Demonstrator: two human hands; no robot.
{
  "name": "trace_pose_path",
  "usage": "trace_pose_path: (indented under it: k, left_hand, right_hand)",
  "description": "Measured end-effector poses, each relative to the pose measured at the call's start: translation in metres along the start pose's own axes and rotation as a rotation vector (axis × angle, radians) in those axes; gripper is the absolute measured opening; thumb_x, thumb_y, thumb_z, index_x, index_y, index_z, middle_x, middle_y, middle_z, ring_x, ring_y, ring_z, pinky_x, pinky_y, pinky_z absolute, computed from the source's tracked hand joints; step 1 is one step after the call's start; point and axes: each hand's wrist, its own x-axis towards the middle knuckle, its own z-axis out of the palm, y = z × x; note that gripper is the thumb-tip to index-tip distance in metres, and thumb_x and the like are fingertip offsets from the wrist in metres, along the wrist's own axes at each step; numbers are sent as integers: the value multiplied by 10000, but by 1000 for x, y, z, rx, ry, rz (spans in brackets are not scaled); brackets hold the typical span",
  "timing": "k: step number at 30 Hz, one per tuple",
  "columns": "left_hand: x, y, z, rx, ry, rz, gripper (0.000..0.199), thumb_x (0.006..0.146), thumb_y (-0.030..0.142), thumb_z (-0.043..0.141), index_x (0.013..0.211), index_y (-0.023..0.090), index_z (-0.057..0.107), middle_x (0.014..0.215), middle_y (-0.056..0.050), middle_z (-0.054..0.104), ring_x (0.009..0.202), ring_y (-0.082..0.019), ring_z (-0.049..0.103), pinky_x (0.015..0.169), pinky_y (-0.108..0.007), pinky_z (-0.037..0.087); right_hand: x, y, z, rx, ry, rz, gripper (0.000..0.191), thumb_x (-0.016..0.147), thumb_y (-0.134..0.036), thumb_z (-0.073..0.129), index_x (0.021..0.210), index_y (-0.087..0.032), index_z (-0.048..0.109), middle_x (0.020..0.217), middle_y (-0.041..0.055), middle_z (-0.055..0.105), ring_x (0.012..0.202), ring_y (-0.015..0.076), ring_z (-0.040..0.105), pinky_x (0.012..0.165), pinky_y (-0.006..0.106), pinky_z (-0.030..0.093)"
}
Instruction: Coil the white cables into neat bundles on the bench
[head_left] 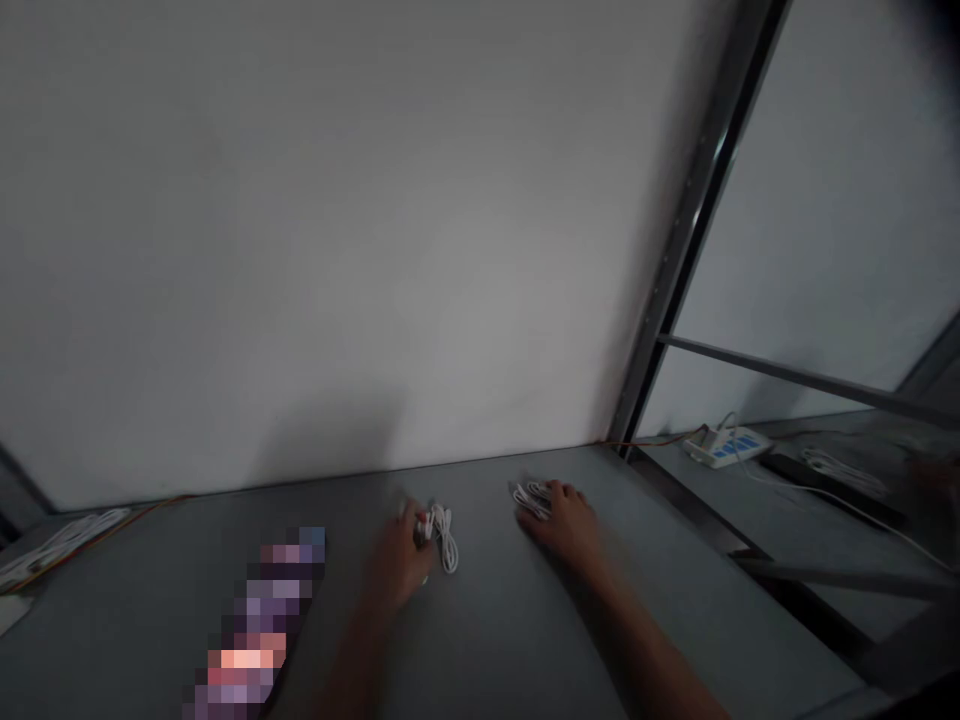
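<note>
On the grey shelf surface (480, 640), my left hand (405, 560) is closed round one end of a coiled white cable (446, 540), whose loops stick out to the right of the fingers. This hand is slightly blurred. To its right, my right hand (566, 520) has its fingers closed on a second white cable bundle (531, 497), which shows at the fingertips and lies on or just above the surface. The two hands are apart.
A pixelated long object (259, 630) lies at the left. White cables (67, 535) run along the far left edge. Beyond a metal post (690, 230) at the right are a white power strip (727, 447), a dark bar (832, 490) and another cable bundle (844, 470).
</note>
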Motion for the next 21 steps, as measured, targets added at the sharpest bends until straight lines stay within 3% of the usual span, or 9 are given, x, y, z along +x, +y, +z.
trace_pose_path:
  k: [4,7,10,15,21]
  left_hand:
    - [-2,3,5,76,-1,22,190,823,109,465,869,192,630,846,-69,597,728,-173,590,683,-258,401]
    - [-6,9,7,103,32,29,232,892,311,454,868,191,652,828,-86,595,804,-224,595,713,-296,417]
    - [-13,17,12,167,95,14,336,859,480,491,929,199,662,897,-107,598,851,-262,598,719,-329,432]
    - [-22,28,20,309,179,-20,256,817,325,547,1014,207,660,1099,-138,560,905,-259,609,704,-326,453]
    - [-18,23,17,361,225,-78,277,847,254,472,993,125,669,1058,-175,587,941,-273,606,735,-339,476]
  right_hand:
    - [-4,-6,9,87,-35,-25,275,789,-290,566,1022,-151,609,978,145,659,909,269,626,737,314,428]
    - [-11,-20,15,248,-80,-46,311,730,-251,598,1024,-150,588,877,105,675,787,237,642,669,285,426]
    - [-20,-37,18,473,-124,-93,363,680,-201,600,1037,-159,547,797,57,674,683,195,632,603,252,428]
    - [-29,-56,17,672,-137,-159,333,673,-202,589,1001,-172,541,761,29,667,641,178,618,584,245,441]
    - [-25,-51,20,727,-144,-164,266,721,-283,617,962,-176,581,817,49,691,737,200,642,667,277,473]
